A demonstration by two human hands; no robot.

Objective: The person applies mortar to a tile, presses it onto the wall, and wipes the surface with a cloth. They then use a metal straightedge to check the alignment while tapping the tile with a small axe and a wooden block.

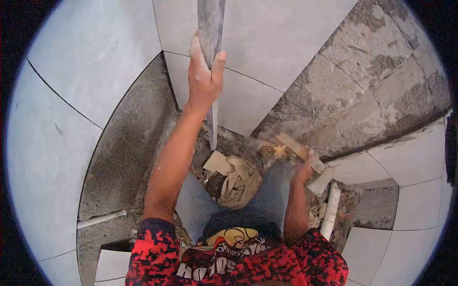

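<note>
My left hand [206, 78] is wrapped around a long grey metal straightedge [211, 21], which stands upright along the large pale wall tiles [267, 43]. Its lower end comes down near the rubble between my knees. Low on the right, my right hand [303, 170] is closed around a short wooden piece [292, 146], smeared by motion; what is at its far end does not show clearly. A crumpled, dusty bag [241, 183] lies between my legs, with a broken tile piece [218, 163] beside it.
Bare rough mortar [362, 86] covers the wall at upper right, bordered by tile edges. A white pipe [331, 209] sticks up near my right arm, and another thin pipe [102, 219] lies on the left. Dark cement [138, 128] shows at left.
</note>
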